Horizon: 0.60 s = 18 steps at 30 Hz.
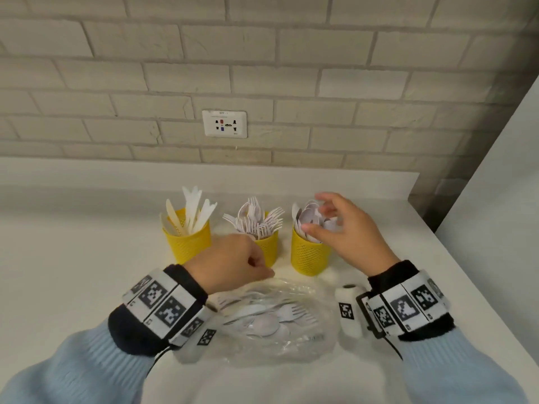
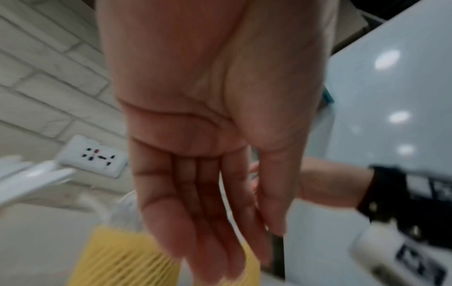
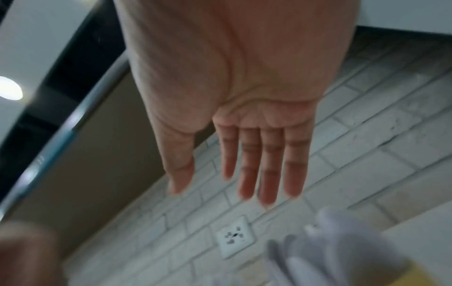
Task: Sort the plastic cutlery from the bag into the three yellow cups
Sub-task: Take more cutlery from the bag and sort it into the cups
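Yellow mesh cups, three in a row on the white desk (image 1: 73, 258), all upright. Left cup (image 1: 186, 243) has knives (image 1: 192, 208), long axes near vertical, fanned out, blades up. Middle cup (image 1: 268, 246) has forks (image 1: 259, 217), tines up and splayed outward. Right cup (image 1: 309, 255) has spoons (image 1: 309, 214), bowls up.

Clear plastic bag (image 1: 291, 342) lies flat on the desk, near side of the cups, between the two wrists. Forks and spoons left inside it (image 1: 262, 316) lie roughly flat, long axes mostly left-right; fork tines there point right.

Left hand (image 1: 233, 258) is in front of the middle cup, just above the bag's far edge. Head view suggests curled fingers, but the left wrist view shows them straight and together, palm bare: grip open, nothing in it. Right hand (image 1: 347, 231) is over the right cup's rim, fingers spread and relaxed above the spoons; right wrist view shows a bare palm, nothing held.

Wall socket (image 1: 224, 123) on the brick wall has a small label on top, too blurred to read. Wristbands carry square black-and-white marker tags, no readable text.
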{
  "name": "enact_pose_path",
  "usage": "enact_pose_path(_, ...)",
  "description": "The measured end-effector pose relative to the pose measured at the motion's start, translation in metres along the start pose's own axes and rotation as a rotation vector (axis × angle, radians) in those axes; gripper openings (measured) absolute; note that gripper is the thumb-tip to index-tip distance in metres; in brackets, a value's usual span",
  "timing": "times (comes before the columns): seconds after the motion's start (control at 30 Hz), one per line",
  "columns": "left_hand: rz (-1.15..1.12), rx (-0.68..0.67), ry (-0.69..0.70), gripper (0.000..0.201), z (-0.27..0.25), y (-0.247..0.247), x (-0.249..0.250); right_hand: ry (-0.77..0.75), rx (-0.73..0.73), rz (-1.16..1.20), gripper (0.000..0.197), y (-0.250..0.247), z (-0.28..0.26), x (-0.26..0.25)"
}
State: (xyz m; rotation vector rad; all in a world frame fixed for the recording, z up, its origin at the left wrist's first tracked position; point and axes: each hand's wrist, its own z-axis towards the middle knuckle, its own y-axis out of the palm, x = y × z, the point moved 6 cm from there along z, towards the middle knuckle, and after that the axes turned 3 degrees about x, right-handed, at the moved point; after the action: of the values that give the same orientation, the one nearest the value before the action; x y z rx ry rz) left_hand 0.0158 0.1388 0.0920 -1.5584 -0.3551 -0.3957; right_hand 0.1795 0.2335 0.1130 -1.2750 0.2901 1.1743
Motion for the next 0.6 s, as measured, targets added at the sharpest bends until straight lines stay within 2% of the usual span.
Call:
enact_pose_path(0.03,0.053,-0.097,-0.055,0.031,-0.008,0.012,-0.013,-0.018,-0.074,0.07,0.031,0.009,-0.009,-0.008)
enact_pose_path(0.07,0.119,-0.188,-0.112,0.033,-0.016,0.025,-0.025,-0.021,-0.199,0.106,0.013,0.024,-0.019,-0.014)
enact_pose_path(0.1,0.192,-0.264,-0.168,0.033,-0.023,0.036,-0.036,-0.012,-0.346,0.095,0.006,0.04,-0.031,-0.018)
enact_pose_path(0.17,0.324,-0.357,-0.249,0.035,-0.035,0.053,-0.051,0.036,-0.638,-0.018,0.005,0.073,-0.056,-0.014)
enact_pose_path(0.23,0.396,-0.342,-0.305,0.043,-0.043,0.061,-0.06,0.072,-0.805,-0.207,0.013,0.095,-0.077,0.0)
enact_pose_path(0.3,0.426,-0.245,-0.357,0.063,-0.046,0.062,-0.067,0.104,-0.796,-0.417,0.019,0.1,-0.083,0.016)
enact_pose_path(0.43,0.501,-0.128,-0.411,0.09,-0.047,0.066,-0.076,0.19,-0.594,-0.672,0.02,0.09,-0.081,0.032)
enact_pose_path(0.5,0.542,-0.13,-0.41,0.097,-0.045,0.07,-0.079,0.218,-0.579,-0.748,0.027,0.093,-0.082,0.033)
enact_pose_path(0.6,0.596,-0.165,-0.387,0.093,-0.041,0.07,-0.083,0.244,-0.594,-0.807,0.034,0.107,-0.084,0.037)
